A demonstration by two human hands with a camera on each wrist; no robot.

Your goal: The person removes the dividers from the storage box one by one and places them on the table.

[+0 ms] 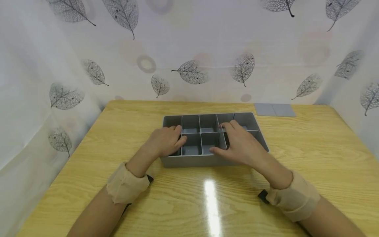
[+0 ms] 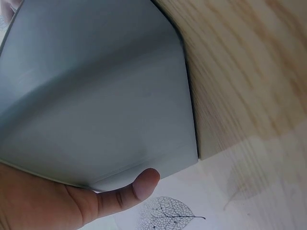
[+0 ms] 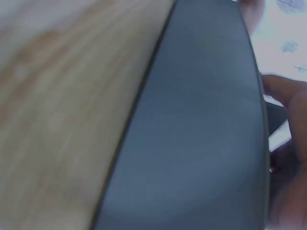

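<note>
At left, the left hand [image 1: 163, 141] reaches over the left end of the grey tray [image 1: 189, 161], its thumb extended at the rim in the left wrist view. The tray sits on the worktop [image 1: 319, 148] in mid-view, parted into two rows of compartments [image 1: 192, 149]; the central ones show us bare floors. Beneath the right hand [image 1: 244, 143], a divider [image 1: 223, 138] stands askew in the front row. Fingers and walls mask the contacts, so we cannot tell whether either grip is clenched on anything. To seat this divider well, we judge it best to steady the tray, align both edges and press evenly. Farther right lie flat grey panels [image 1: 274, 110].
</note>
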